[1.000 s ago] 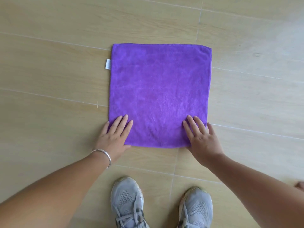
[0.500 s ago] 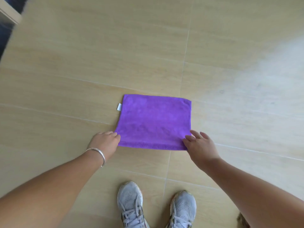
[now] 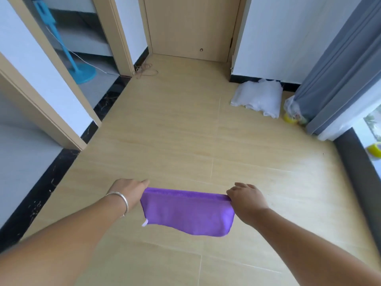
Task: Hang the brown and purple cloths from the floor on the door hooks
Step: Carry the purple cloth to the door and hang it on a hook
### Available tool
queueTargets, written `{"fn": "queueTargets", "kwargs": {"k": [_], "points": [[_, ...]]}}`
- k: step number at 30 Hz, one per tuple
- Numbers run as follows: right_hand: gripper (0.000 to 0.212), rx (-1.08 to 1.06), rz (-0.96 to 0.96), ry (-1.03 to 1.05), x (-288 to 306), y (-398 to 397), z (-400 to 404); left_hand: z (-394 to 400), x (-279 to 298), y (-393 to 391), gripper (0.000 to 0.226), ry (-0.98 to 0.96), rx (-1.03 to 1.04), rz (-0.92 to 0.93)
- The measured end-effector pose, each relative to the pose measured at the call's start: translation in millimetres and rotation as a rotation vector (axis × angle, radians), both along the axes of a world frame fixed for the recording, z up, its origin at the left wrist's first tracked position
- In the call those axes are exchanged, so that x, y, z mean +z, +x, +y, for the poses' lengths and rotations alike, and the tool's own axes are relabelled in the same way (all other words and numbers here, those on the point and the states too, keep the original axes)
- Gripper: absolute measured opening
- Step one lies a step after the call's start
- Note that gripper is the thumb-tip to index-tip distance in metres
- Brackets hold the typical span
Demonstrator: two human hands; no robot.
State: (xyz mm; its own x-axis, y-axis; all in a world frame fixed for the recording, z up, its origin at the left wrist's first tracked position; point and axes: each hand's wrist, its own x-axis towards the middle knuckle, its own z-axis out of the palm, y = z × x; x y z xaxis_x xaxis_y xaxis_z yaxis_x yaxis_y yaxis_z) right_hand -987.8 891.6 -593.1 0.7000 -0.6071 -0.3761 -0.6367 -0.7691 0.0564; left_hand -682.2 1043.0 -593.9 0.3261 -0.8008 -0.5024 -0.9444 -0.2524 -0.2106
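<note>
I am looking down a hallway and holding the purple cloth (image 3: 188,213) out in front of me, clear of the floor (image 3: 175,141), at about 6 o'clock in my view. My left hand (image 3: 128,191) is pinching the cloth's upper left corner, fingers closed on the edge, with a silver bracelet (image 3: 121,201) sitting on that wrist. My right hand (image 3: 246,200) is gripping the upper right corner, fingers curled shut over the hem. Between the two hands the top edge is running fairly straight and taut, while the rest of the cloth is hanging down beneath it, the lower edge sagging lower toward the right. A small white tag (image 3: 145,223) is showing at the lower left corner. At 12 o'clock a closed wooden door (image 3: 191,25) is standing at the end of the hall; I cannot make out any hooks on it. At about 1 o'clock a heap of white fabric (image 3: 257,98) is lying on the floor against the wall, and just to its right a yellow item in a clear bag (image 3: 291,112) is sitting at the foot of a grey curtain (image 3: 338,65). At 11 o'clock a blue fan stand (image 3: 82,74) is standing inside a side doorway, and a loose cord (image 3: 145,71) is lying on the floor near the door frame. The brown cloth is out of my sight.
</note>
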Motion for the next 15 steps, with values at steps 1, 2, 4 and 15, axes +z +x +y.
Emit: {"fn": "queueTargets", "kwargs": {"k": [1,2,4,15], "points": [[0.037,0.001,-0.015,-0.014,27,3,-6,-5,30,3,0.048,-0.014,0.003,0.003],[0.037,0.003,-0.031,-0.029,55,5,-11,-8,62,6,0.045,-0.029,-0.003,-0.003],[0.036,0.006,-0.054,-0.064,102,8,-19,-14,114,9,0.035,-0.046,-0.024,-0.032],[0.028,0.005,-0.214,-0.298,353,9,-66,-46,378,20,0.020,-0.308,-0.018,0.004]]}}
